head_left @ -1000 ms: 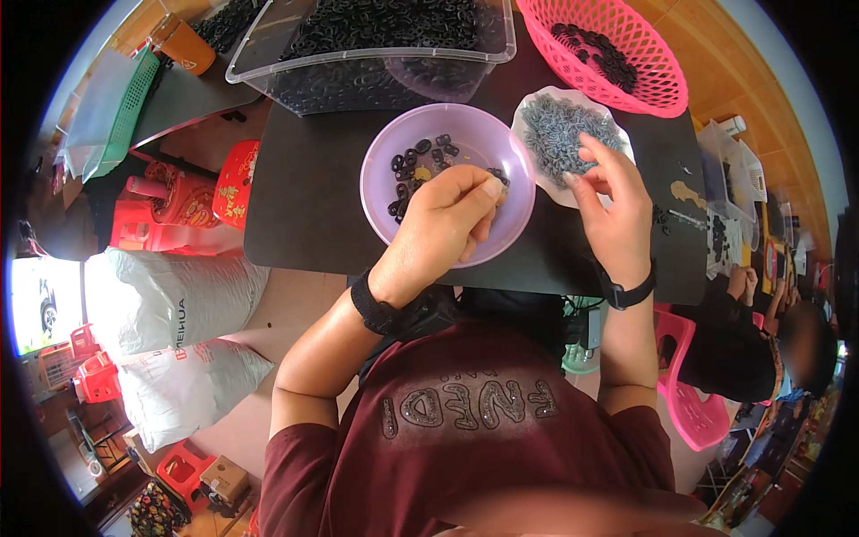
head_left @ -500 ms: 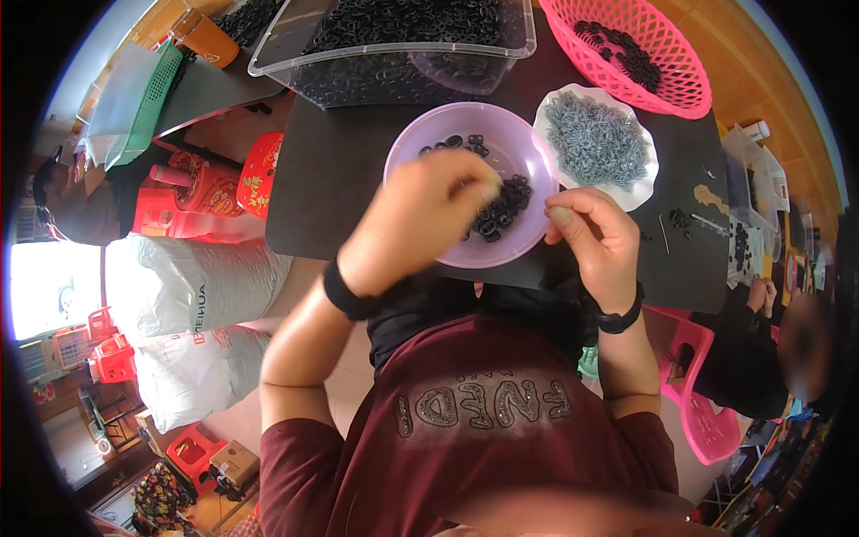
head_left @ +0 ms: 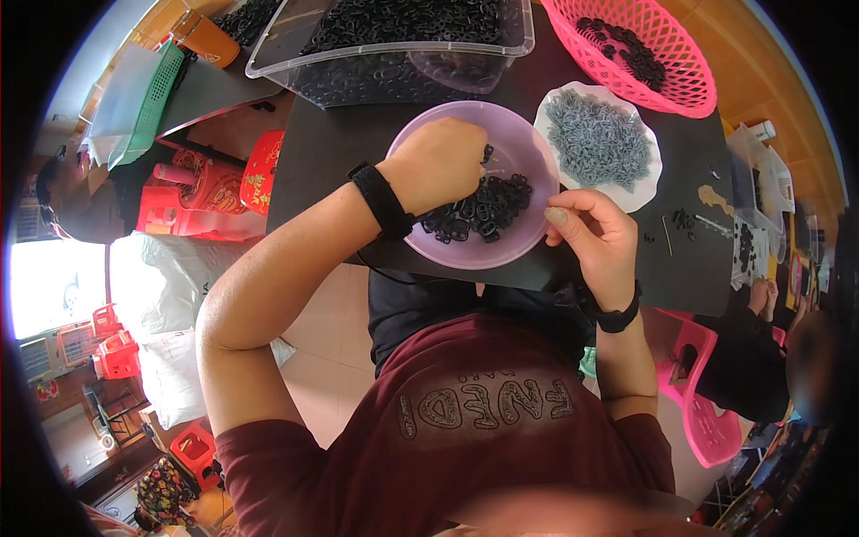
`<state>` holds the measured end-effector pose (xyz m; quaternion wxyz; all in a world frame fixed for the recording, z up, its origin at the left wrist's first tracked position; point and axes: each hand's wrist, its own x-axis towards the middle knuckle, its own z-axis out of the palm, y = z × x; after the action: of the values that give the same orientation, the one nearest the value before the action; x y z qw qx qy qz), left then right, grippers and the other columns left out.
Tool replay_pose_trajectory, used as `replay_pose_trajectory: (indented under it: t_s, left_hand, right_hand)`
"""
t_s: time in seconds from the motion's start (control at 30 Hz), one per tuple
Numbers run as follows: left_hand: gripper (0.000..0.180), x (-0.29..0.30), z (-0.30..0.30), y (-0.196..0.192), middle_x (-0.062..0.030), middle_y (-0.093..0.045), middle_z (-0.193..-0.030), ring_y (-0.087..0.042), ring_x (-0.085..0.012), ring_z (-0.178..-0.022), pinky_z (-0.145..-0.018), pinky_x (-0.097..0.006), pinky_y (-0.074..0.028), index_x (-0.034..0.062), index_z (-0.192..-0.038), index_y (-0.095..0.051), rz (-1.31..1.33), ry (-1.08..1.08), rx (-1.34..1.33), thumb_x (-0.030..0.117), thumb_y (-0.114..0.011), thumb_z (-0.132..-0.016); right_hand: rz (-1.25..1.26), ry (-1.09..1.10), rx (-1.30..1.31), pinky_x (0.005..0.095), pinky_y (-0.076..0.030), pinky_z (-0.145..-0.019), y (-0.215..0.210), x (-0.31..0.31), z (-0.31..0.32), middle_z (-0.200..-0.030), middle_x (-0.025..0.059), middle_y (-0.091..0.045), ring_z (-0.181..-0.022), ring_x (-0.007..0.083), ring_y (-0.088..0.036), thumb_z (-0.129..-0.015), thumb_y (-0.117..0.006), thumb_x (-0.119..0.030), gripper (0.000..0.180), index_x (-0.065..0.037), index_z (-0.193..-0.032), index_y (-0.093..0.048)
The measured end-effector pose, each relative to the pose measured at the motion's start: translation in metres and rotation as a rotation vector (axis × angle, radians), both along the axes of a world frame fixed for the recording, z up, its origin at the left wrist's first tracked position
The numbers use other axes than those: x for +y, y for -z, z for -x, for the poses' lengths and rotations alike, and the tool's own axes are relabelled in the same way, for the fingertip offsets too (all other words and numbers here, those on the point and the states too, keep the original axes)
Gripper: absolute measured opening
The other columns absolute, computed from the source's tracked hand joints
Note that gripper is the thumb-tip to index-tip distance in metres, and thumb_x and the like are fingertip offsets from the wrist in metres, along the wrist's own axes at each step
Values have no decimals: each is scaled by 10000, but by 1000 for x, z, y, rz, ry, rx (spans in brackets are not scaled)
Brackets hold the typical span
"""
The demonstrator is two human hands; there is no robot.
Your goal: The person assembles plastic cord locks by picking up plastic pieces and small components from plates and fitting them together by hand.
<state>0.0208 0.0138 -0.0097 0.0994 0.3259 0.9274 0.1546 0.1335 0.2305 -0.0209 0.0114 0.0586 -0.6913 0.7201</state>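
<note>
A round lilac bowl (head_left: 512, 121) at the table's near edge holds a heap of small black ring-shaped pieces (head_left: 492, 206). My left hand (head_left: 440, 161) reaches down into the bowl, its fingers curled and their tips mostly hidden. Beside those fingers shows a single black piece (head_left: 488, 154); I cannot tell whether it is held. My right hand (head_left: 598, 237) stays by the bowl's right rim with thumb and forefinger pinched together. What lies between them is too small to make out. Right behind that hand stands a white scalloped dish (head_left: 650, 166) full of small grey-blue translucent pieces (head_left: 598, 139).
A big clear bin (head_left: 394, 55) of black pieces stands at the back, a pink mesh basket (head_left: 693, 85) at the far right. Loose black bits and a thin stick (head_left: 667, 234) lie on the dark table (head_left: 684, 282). Another person's hands (head_left: 763, 295) are at the right.
My left hand has moved from above the near part of the bowl up and left, down into it, its elbow swinging out left. The right hand holds its place, still pinched.
</note>
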Motion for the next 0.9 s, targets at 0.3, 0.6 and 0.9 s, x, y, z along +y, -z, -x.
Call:
replay_pose_trajectory:
  t_s: [0.3, 0.6, 0.9]
  left_hand:
    - [129, 3, -12, 3, -221, -665, -893, -636, -392, -911, -823, -464, -496, -32, -830, -657, -109, -17, 20, 70, -604, -772]
    - [117, -1, -10, 1, -181, -677, -859, -648, -371, -835, -767, -430, -515, 6, -883, -639, -182, 66, -63, 77, -666, -795]
    - [206, -13, -64, -27, -75, -702, -897, -654, -99, -770, -675, -227, -530, -46, -1056, -666, -890, -367, -625, 43, -697, -874]
  right_hand:
    - [88, -28, -59, 210, -501, -636, -9, -23, 6, -805, 27, -652, -678, 79, -611, -900, -689, -45, 115, 15, -996, -667]
    - [109, -36, -66, 217, -511, -666, -5, -29, 11, -832, 35, -656, -711, 85, -619, -924, -662, -57, 118, 20, -1014, -657]
    - [214, -34, -45, 243, -537, -744, -2, -39, 13, -913, 62, -663, -793, 108, -644, -964, -618, -86, 170, 34, -1084, -607]
